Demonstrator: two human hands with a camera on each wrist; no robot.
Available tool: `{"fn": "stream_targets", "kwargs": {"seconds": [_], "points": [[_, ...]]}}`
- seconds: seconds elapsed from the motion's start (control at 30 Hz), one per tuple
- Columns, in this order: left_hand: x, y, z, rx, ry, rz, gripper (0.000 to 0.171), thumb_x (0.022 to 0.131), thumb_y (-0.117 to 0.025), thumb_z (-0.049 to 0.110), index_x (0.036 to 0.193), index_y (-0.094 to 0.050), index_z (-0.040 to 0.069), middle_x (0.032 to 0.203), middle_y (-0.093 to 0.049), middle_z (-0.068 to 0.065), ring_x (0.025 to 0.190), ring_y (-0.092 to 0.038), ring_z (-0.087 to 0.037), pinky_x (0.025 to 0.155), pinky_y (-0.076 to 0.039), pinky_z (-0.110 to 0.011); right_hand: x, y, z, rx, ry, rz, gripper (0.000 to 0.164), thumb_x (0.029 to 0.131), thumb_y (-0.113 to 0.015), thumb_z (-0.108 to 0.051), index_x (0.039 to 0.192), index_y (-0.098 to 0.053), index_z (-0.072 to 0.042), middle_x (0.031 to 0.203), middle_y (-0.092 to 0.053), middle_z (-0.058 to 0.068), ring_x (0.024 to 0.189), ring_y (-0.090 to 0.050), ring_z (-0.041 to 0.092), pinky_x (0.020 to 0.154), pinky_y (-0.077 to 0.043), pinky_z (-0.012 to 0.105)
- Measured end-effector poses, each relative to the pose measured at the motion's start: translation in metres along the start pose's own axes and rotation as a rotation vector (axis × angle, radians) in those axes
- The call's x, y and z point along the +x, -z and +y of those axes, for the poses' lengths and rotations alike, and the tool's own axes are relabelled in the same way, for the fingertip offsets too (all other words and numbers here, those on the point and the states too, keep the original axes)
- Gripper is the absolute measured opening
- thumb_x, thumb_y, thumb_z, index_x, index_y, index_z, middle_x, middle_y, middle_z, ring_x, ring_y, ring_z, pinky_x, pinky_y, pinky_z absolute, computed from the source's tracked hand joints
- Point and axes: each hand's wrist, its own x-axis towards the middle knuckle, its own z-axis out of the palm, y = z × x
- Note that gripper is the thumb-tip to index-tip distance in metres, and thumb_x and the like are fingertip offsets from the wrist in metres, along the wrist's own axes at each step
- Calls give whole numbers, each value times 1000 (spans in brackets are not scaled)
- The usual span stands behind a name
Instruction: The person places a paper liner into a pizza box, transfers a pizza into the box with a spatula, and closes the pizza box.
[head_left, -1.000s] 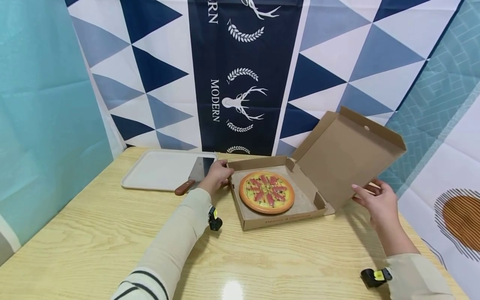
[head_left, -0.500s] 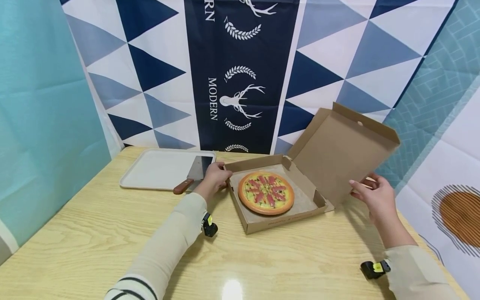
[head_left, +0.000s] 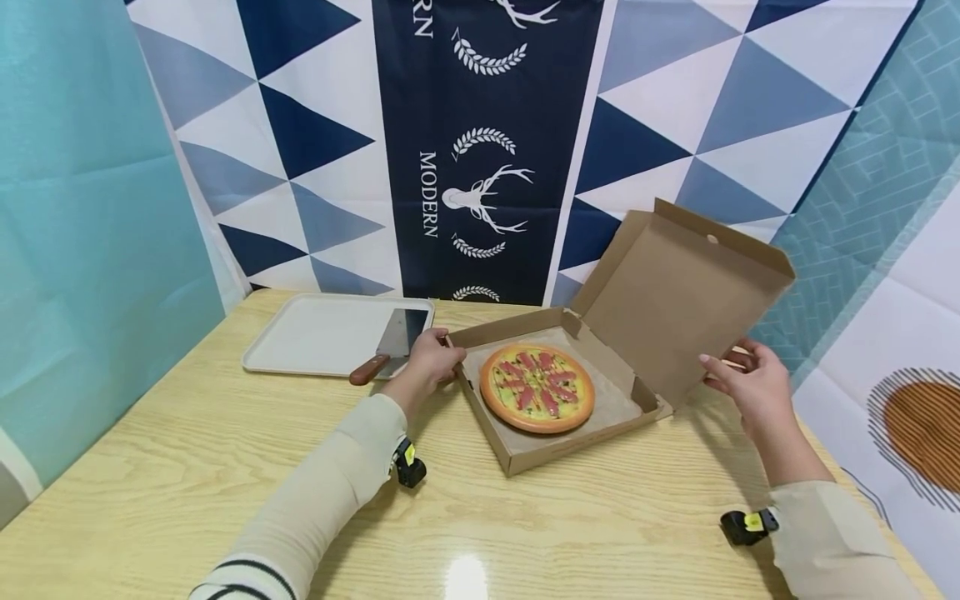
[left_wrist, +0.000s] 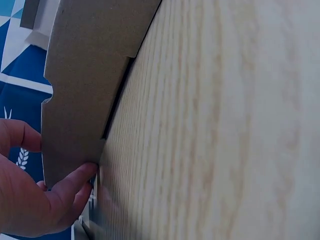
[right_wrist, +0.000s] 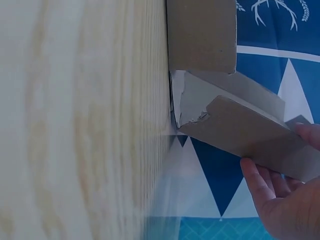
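Note:
A brown cardboard pizza box (head_left: 585, 443) lies on the table with its lid (head_left: 682, 300) raised and tilted back to the right. Inside, on pale paper, sits a round pizza (head_left: 537, 389) with a golden crust and reddish topping strips. My left hand (head_left: 431, 362) grips the box's left side near its far corner; the left wrist view shows thumb and fingers about that cardboard wall (left_wrist: 90, 85). At the lid's near edge, my right hand (head_left: 753, 387) pinches the cardboard, and in the right wrist view its fingers lie against the lid's side flap (right_wrist: 250, 135).
A white tray (head_left: 315, 333) stands at the back left. Across its right part lies a pizza server (head_left: 370, 369) with a wooden handle, close to my left hand. A patterned cloth (head_left: 322, 150) hangs behind the wooden table (head_left: 225, 467).
The box has turned slightly, its near left corner shifting right and towards me. The lid has swung a little left with it. Both hands keep their hold.

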Motion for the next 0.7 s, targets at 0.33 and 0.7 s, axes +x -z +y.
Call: {"fn": "stream_targets", "kwargs": {"seconds": [0.33, 0.7], "points": [[-8, 0, 0, 4, 42, -5, 66, 82, -63, -3, 142, -35, 1, 132, -45, -21, 82, -56, -19, 70, -55, -33, 8, 4, 1, -8, 51, -54, 83, 88, -71, -4, 150, -18, 7, 104, -55, -6, 81, -62, 0, 66, -55, 21], [-18, 1, -6, -41, 59, -9, 68, 77, -61, -6, 139, -33, 0, 133, -43, -23, 87, -59, -22, 63, -55, -29, 16, 2, -2, -117, 47, -78, 86, 90, -71, -11, 150, -15, 10, 104, -54, -8, 81, -61, -4, 67, -55, 20]]}}
